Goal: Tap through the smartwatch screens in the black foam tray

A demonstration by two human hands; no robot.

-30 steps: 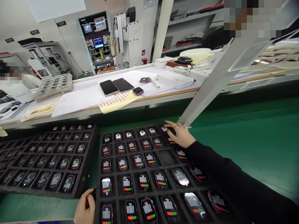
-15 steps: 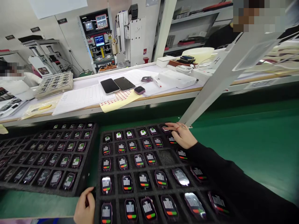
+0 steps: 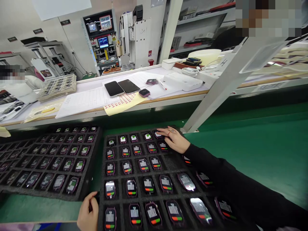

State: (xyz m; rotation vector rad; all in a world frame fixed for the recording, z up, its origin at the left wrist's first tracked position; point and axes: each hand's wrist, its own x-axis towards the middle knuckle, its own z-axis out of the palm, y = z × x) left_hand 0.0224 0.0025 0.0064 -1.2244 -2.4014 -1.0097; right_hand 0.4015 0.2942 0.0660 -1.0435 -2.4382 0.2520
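My right hand (image 3: 175, 140) reaches over the back row of a black foam tray (image 3: 163, 173), fingers stretched out. Its fingertips are at the screen of a smartwatch (image 3: 157, 134) in that row and partly cover it. Smartwatch bodies without straps fill most compartments; many screens show white text above a red and green bar, and a few in the back row are white and green. One compartment beneath my right wrist holds no watch. Curled closed, my left hand (image 3: 88, 212) lies against the tray's front left side; whatever its fingertips hold is hidden.
A second foam tray (image 3: 83, 184) of watches stands to the left on the green bench (image 3: 252, 138). Behind, a raised shelf (image 3: 89, 112) carries two phones (image 3: 114, 89), papers and two more watches (image 3: 144, 93). A slanted metal post (image 3: 211, 93) rises behind the right tray.
My right hand has shifted left along the back row, from the corner watch to the one beside it. My left hand stays by the tray's side.
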